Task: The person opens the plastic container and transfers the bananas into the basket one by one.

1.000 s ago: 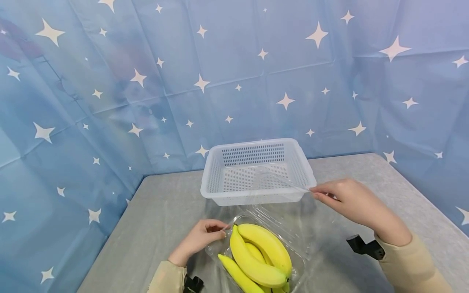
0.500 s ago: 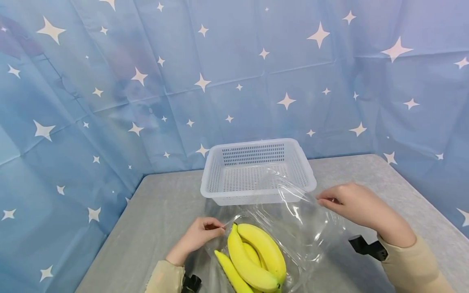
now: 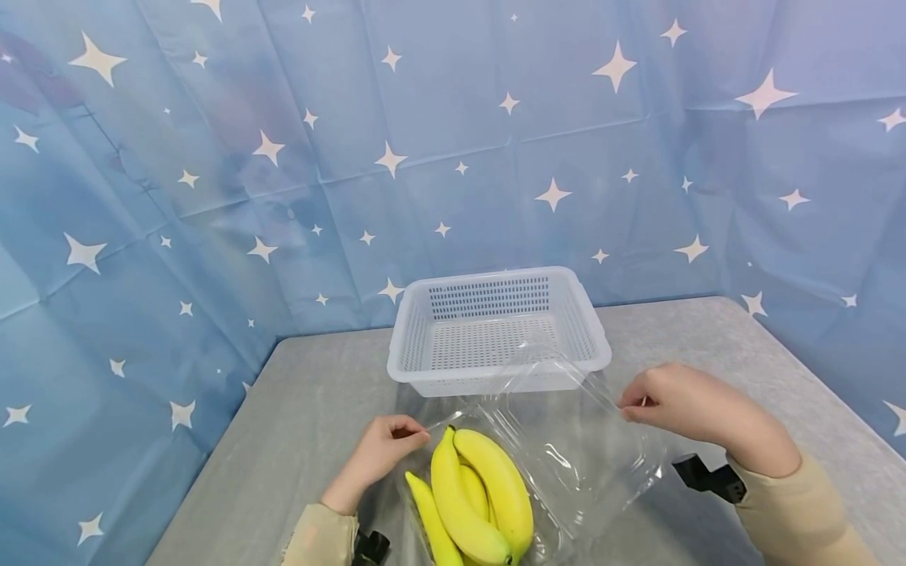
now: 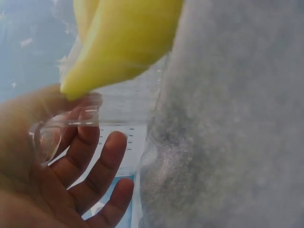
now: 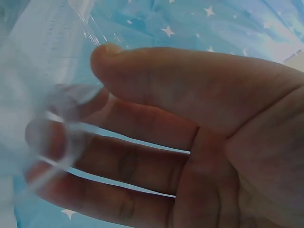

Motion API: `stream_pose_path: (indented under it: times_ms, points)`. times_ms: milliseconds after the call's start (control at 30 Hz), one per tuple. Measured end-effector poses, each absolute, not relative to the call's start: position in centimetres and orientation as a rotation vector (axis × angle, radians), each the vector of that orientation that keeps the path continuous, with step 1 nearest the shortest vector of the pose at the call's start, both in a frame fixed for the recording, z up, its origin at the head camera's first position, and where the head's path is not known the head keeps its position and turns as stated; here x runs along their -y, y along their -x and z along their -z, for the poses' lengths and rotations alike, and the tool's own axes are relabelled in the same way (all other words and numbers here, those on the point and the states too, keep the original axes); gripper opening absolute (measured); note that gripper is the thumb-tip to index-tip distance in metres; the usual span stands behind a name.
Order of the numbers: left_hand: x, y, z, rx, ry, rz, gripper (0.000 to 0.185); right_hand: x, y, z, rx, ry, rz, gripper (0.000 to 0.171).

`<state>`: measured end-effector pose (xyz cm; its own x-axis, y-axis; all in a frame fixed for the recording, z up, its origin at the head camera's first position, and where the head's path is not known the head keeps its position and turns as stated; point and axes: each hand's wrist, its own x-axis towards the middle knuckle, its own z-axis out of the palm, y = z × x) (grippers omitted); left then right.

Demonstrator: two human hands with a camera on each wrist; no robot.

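A clear plastic clamshell container (image 3: 541, 542) lies opened out in the head view, with several yellow bananas (image 3: 470, 503) in its base. My left hand (image 3: 378, 456) pinches the base's rim at the far left corner, beside the banana tips. In the left wrist view, a banana (image 4: 128, 42) shows above the thumb, and the other fingers (image 4: 97, 185) spread below the clear rim. My right hand (image 3: 697, 413) pinches the edge of the raised clear lid (image 3: 576, 448), to the right of the bananas. Clear plastic crosses the fingertips of that hand (image 5: 156, 118) in the right wrist view.
A white perforated plastic basket (image 3: 439, 384) stands behind the container, and the lid's far corner overlaps its front in view. The grey table (image 3: 311, 393) ends at a blue star-patterned cloth (image 3: 467, 196) behind and at the sides.
The right hand has lowered slightly and moved right, tipping the lid outward so its flat face shows. The left hand and the base with the bananas have shifted a little left.
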<state>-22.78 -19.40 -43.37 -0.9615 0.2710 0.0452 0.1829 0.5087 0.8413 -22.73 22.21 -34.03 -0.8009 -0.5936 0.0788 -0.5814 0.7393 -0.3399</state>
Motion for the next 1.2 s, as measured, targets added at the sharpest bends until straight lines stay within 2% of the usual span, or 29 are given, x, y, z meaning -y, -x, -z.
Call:
stream_pose_path:
  times_ms: [300,600,1200]
  points:
    - [20.1,24.0,45.7,-2.731,-0.327,-1.471,0.014,-21.9,22.7,34.4,-2.854,0.965,0.565,0.042]
    - [20.1,24.1,46.1,-2.805,-0.262,-1.495,0.018,-21.4,22.7,35.2,-2.73,1.003,0.602,0.026]
    - [21.5,24.3,45.4,-2.773,-0.294,-1.469,0.018,-21.3,22.5,35.2,-2.672,0.941,0.639,0.022]
